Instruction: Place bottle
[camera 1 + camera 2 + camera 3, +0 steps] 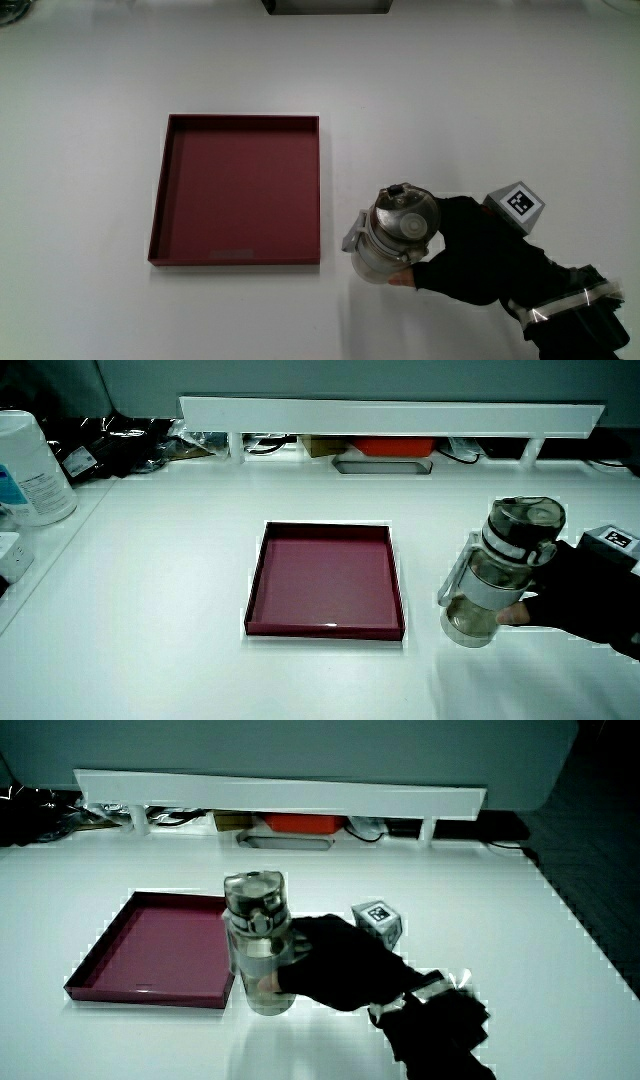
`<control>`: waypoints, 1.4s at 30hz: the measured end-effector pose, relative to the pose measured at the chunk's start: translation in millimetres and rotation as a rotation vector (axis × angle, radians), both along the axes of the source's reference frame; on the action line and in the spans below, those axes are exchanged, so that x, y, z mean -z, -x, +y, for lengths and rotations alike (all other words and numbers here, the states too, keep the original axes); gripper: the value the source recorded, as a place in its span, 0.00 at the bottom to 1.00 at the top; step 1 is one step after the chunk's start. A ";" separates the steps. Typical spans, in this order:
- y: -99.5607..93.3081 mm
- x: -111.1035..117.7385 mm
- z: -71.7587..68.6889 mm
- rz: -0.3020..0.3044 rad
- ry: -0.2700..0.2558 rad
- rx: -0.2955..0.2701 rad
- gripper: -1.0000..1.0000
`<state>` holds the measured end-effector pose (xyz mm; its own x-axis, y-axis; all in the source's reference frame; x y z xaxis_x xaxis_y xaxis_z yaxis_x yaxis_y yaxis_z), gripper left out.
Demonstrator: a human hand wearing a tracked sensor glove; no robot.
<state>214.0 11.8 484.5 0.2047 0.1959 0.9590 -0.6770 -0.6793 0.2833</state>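
Bottle held beside the tray

We see the bottle (397,232) upright, just beside the red tray (160,190), with the hand (470,250) clasped around it. We cannot tell whether its base touches the table (90,80); the glove hides part of its body.

The bottle (398,233) stood upright on the white table, just beside the red tray (160,190), outside its rim and near the corner closest to the person. It was a clear bottle, see-through body, with a grey lid and a pale band round its middle, plain in both side views (500,572) (257,945). The tray was square, shallow, lying flat, nothing in it.
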 end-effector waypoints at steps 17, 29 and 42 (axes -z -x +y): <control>-12.8 -51.2 31.2 -0.008 0.175 -0.032 0.50; -17.4 -56.6 33.8 -0.009 0.195 -0.044 0.48; -22.5 -57.4 35.6 -0.016 0.244 -0.038 0.22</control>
